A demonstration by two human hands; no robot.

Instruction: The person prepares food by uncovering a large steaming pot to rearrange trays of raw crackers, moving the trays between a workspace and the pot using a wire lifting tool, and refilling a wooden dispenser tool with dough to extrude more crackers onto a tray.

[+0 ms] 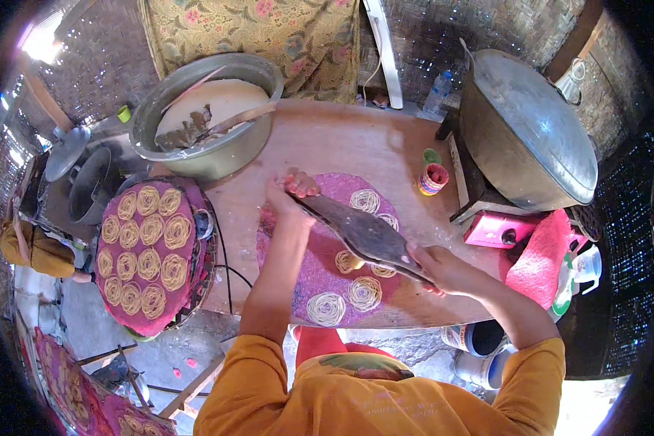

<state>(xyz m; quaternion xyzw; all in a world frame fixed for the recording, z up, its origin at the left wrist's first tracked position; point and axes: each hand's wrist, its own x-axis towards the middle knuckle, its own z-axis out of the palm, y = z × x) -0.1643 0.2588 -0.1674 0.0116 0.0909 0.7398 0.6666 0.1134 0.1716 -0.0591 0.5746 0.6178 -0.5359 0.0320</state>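
Note:
My left hand (294, 192) is closed around the upper left end of a long dark hand press (360, 229), held slantwise over the table. Its lower right end is in the grip of my right hand (443, 269). Beneath the press lies a round purple-pink mat (316, 272). Pale coils of thin strands rest on it, among them a white coil (327, 309) near the front edge and a yellowish coil (364, 293) beside it. A pale lump of strands (347, 261) shows right under the press, which partly hides it.
A large basin (258, 149) with pale dough and a wooden spatula stands back left. Left of the table (327, 131), a round pink tray (189, 291) carries several coils. At right are a lidded pot (530, 131), striped cup (432, 180) and pink towel (539, 254). Another person (33, 247) is far left.

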